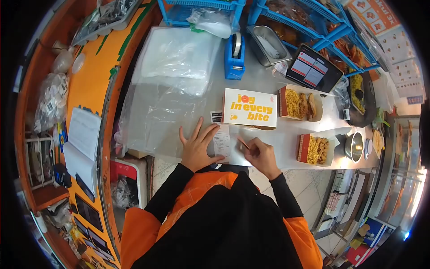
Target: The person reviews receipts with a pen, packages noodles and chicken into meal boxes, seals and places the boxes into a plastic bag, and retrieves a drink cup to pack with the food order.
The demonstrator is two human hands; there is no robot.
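Note:
My left hand lies flat with spread fingers at the left edge of a printed paper receipt, pressing it to the metal counter. Just right of the receipt, my right hand is closed in a pinch on a thin reddish-brown item; its exact kind is too small to tell. Beyond both hands sits a closed white food box printed "joy in every bite". Two open boxes stand to its right: one with noodles and sliced meat, a nearer one with noodles and chopped pieces.
Clear plastic bags are stacked at the left of the counter. Behind are a blue tape dispenser, a steel tray, a tablet and blue racks. A steel bowl stands at the right edge.

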